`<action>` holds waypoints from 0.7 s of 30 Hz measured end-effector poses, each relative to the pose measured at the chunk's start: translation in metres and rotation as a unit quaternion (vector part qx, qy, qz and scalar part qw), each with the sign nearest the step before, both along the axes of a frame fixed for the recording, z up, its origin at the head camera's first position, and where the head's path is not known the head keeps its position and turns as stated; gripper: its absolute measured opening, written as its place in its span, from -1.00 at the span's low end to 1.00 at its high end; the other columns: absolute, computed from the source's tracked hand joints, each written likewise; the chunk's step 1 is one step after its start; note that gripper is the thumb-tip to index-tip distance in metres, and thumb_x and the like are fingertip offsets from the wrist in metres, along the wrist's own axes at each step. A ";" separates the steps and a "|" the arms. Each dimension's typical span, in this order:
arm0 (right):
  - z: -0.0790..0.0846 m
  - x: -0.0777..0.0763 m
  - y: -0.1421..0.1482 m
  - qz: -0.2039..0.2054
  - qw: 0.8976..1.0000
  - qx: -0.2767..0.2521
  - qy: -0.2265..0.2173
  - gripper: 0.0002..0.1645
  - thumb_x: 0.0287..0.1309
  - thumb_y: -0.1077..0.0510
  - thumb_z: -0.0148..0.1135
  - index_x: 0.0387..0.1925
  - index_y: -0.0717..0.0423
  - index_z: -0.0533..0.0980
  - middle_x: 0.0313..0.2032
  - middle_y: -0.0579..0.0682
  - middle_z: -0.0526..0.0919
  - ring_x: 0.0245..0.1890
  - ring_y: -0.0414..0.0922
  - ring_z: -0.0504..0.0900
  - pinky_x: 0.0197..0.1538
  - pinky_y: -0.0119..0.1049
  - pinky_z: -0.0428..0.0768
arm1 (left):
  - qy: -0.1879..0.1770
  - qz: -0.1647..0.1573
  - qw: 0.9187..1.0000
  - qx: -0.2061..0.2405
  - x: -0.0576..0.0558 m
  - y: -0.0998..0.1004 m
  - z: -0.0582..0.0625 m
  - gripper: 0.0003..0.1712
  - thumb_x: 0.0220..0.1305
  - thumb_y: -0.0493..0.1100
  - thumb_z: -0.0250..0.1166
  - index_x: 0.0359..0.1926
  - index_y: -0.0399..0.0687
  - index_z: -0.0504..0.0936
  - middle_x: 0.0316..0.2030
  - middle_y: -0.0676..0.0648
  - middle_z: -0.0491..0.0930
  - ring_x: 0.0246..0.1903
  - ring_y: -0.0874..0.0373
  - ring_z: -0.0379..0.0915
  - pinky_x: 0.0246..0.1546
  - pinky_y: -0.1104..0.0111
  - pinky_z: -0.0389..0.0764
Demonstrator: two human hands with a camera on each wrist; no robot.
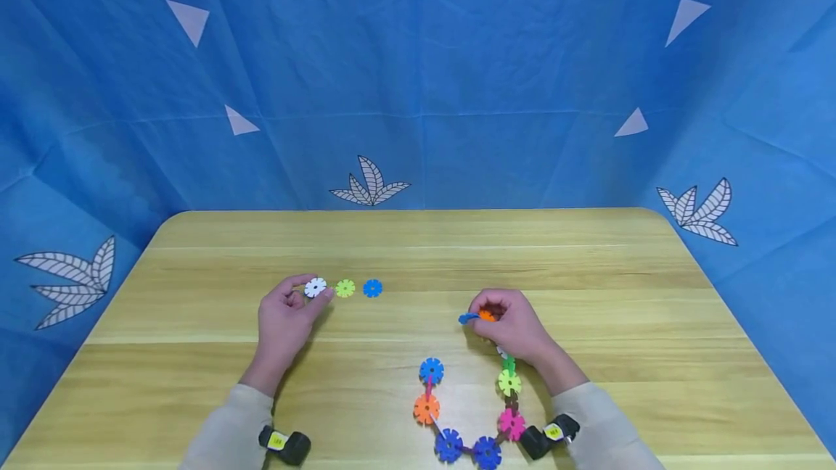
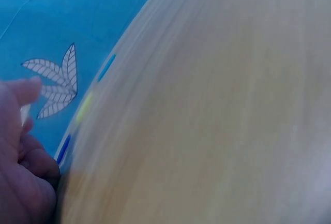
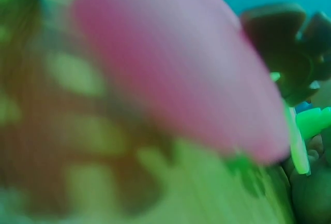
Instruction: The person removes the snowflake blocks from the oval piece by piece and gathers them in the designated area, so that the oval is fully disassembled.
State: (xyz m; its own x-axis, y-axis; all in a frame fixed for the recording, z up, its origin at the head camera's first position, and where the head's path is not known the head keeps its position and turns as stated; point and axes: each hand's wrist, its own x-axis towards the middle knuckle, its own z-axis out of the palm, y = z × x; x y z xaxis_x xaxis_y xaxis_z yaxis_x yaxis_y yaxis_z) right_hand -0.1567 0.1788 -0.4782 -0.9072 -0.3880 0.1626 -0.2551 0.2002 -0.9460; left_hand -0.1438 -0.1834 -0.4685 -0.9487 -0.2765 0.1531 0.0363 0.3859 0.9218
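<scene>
My left hand [image 1: 285,314] pinches a white notched interlocking disc [image 1: 316,286] between thumb and fingers, low over the table. A dark blue disc [image 2: 63,149] shows close by in the left wrist view. To its right lie a yellow-green disc [image 1: 345,289] and a blue disc [image 1: 373,288]. My right hand [image 1: 512,325] holds the upper end of a chain of joined discs, where an orange disc [image 1: 486,315] and a blue disc [image 1: 466,318] show at the fingertips. The fingers hide part of that join. A pink disc [image 3: 181,69] blurs across the right wrist view.
The chain curves in a U toward the table's front, through a pink disc [image 1: 512,424] and a dark blue disc [image 1: 448,446], up to a blue disc [image 1: 432,370] at its other end. A blue patterned cloth [image 1: 418,78] hangs behind the wooden table [image 1: 653,296].
</scene>
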 end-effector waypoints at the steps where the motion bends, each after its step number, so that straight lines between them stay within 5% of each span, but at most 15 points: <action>1: 0.000 0.000 0.000 0.000 1.000 0.001 0.000 -0.80 0.02 0.40 0.35 -0.43 0.02 0.63 -0.66 0.00 0.51 -0.66 -0.21 0.36 -0.55 -0.41 0.35 | -0.004 0.004 1.000 -0.005 0.000 -0.002 0.001 -0.59 0.14 -0.15 0.53 -0.01 -0.16 0.67 -0.70 0.04 0.20 -0.70 0.25 0.07 -0.63 0.42 0.23; 10: 0.000 0.000 0.000 0.002 1.000 0.002 0.001 -0.81 0.03 0.40 0.34 -0.43 0.04 0.62 -0.67 -0.01 0.50 -0.65 -0.21 0.36 -0.54 -0.41 0.35 | -0.068 0.021 0.997 -0.032 -0.001 -0.020 0.008 -0.50 0.22 -0.13 0.47 0.13 -0.22 0.57 -0.69 0.03 0.27 -0.74 0.23 0.13 -0.75 0.41 0.22; 21: 0.002 0.001 -0.001 0.002 1.000 -0.002 -0.001 -0.77 0.02 0.42 0.33 -0.44 0.01 0.62 -0.68 0.00 0.51 -0.67 -0.20 0.36 -0.56 -0.41 0.35 | -0.185 0.021 0.982 -0.034 -0.006 -0.036 0.023 -0.38 0.24 -0.17 0.43 0.29 -0.23 0.47 -0.61 0.05 0.37 -0.66 0.22 0.27 -0.69 0.38 0.35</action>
State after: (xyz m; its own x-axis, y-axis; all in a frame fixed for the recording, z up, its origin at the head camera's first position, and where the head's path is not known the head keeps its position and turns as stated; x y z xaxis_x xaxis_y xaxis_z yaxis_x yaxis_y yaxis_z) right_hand -0.1561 0.1780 -0.4761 -0.9061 -0.3903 0.1631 -0.2546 0.1955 -0.9471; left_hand -0.1499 -0.2190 -0.4451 -0.9310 -0.3168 -0.1815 -0.3139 0.4409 0.8409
